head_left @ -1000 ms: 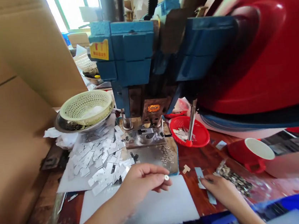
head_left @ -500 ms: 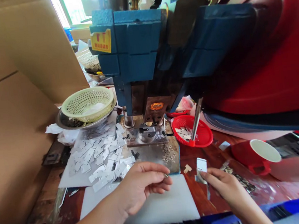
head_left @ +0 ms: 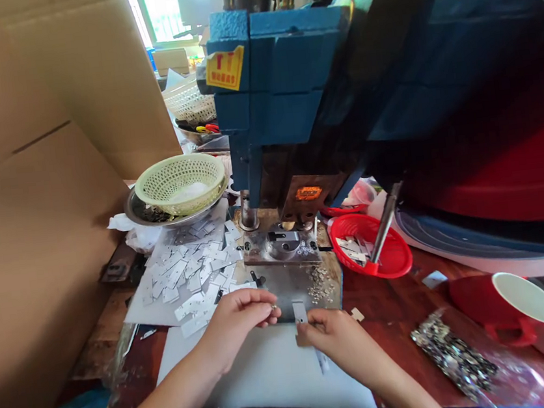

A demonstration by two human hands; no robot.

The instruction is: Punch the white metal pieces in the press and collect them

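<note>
My left hand (head_left: 243, 320) is closed in a pinch in front of the press bed, with a tiny metal piece (head_left: 275, 308) between thumb and fingertip. Just to its right, my right hand (head_left: 334, 329) grips a thin flat metal plate (head_left: 299, 309) that points away from me. Another strip (head_left: 322, 360) hangs below those fingers; how it joins the plate is hidden. Both hands are above a white board (head_left: 257, 376). Beyond them is the die block (head_left: 284, 250) of a blue press (head_left: 276, 66), with a plate lying on its round part.
Many flat metal plates (head_left: 182, 273) lie spread on the left. Behind them, a pale green basket (head_left: 180, 175) rests in a metal bowl. To the right are a red basket (head_left: 399, 255) of plates, a bag of small metal parts (head_left: 454, 357) and a red mug (head_left: 479, 301). Cardboard (head_left: 38, 270) walls the left.
My right hand has come left with the metal plate, from over the red-brown table to beside my left hand. The left hand keeps its pinch. The view has shifted, uncovering the bag of small parts.
</note>
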